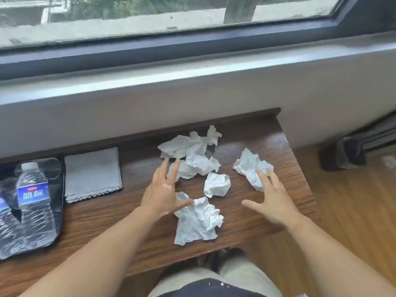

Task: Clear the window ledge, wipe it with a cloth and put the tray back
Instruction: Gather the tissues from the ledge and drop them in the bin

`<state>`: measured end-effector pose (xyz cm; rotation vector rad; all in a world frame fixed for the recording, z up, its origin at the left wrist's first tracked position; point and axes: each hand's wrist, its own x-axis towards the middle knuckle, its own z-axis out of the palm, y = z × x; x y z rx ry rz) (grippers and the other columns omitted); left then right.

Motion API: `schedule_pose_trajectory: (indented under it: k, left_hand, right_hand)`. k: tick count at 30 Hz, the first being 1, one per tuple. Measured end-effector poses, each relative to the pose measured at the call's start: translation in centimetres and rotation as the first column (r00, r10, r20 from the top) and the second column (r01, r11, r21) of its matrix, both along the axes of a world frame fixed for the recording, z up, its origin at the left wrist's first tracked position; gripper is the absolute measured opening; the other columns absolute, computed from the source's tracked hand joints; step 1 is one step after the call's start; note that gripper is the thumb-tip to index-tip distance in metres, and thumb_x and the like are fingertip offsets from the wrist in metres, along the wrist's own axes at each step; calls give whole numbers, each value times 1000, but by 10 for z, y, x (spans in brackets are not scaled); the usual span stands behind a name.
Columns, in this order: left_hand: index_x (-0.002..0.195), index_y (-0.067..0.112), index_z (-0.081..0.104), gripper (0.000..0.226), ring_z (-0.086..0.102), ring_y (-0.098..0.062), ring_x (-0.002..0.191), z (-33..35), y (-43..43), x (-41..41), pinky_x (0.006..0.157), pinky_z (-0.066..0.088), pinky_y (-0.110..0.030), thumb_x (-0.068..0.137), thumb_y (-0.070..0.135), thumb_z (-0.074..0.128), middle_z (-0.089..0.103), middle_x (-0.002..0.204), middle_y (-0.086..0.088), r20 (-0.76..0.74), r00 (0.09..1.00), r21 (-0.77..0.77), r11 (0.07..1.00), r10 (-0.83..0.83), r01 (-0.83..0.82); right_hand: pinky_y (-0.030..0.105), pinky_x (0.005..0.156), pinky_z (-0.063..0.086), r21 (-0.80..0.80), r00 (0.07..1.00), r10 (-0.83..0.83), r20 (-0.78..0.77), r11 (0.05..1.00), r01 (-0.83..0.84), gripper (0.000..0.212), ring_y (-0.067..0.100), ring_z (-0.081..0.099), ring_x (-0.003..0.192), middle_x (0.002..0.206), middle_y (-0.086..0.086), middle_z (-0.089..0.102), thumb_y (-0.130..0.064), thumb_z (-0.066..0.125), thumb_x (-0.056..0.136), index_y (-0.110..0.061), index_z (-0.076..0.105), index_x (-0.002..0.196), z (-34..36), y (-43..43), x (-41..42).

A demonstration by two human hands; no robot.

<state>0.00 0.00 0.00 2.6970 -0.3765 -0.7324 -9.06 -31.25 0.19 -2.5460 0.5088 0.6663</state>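
Both your hands are out over the wooden ledge [132, 221], fingers straight and spread, gripping nothing. Your left hand [162, 189] hovers at the seven o'clock side of the heap of tissues [188, 151], fingertips right at its edge, and the thumb tip meets the nearest tissue [197, 221], which lies flat and crumpled at six o'clock. Your right hand [272, 198] is at four o'clock, palm down, its fingertips overlapping the lower edge of the right tissue [249, 166]; I cannot tell whether they press on it. Between your two hands sits the small ball of tissue [216, 185], apart from both.

Over at nine o'clock the grey cloth [92, 173] lies folded flat on the ledge, untouched, well apart from your left hand. Just beside it, further toward nine, is the black tray [60, 200], with a water bottle [33, 194] standing in it and a second bottle [4, 211] cut off by the picture's edge. At twelve o'clock the window [150, 18] runs across the top, and the wooden floor [353, 211] shows at three.
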Motion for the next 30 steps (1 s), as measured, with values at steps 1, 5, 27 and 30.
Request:
schedule_pose_trajectory:
  k: [1,5,27,30]
  left_hand:
    - [157,39,-13,130,-3,-25,155,-4,-4,18,113,38,-49,67,77,73,-16,167,4,33,999,2,1000,-12,12]
    - [159,38,-4,134,-9,-31,155,-8,-24,78,122,20,-53,60,76,79,-14,168,-1,75,997,45,999,-25,21]
    - [151,49,-24,144,-3,-32,153,-56,-70,57,118,32,-56,59,67,85,-23,165,6,37,999,36,999,-14,13]
    - [153,47,-21,147,4,-33,152,-51,-71,75,112,40,-54,56,67,87,-19,166,3,76,997,60,998,23,-28]
  right_hand:
    - [47,124,26,-1,1000,-17,27,1000,17,113,23,9,157,171,-10,-5,-69,76,76,-42,7,162,-6,-5,11]
    - [46,124,23,29,984,-178,5,984,178,116,28,10,157,172,-1,1,-68,78,73,-39,10,163,-20,-11,51]
    - [41,91,59,-109,860,475,186,880,-463,134,38,27,150,163,7,-38,-54,83,78,-40,-24,157,-59,62,131]
    - [43,86,59,-133,836,522,169,853,-506,140,38,42,138,164,7,-36,-51,88,73,-41,-25,156,-54,56,157]
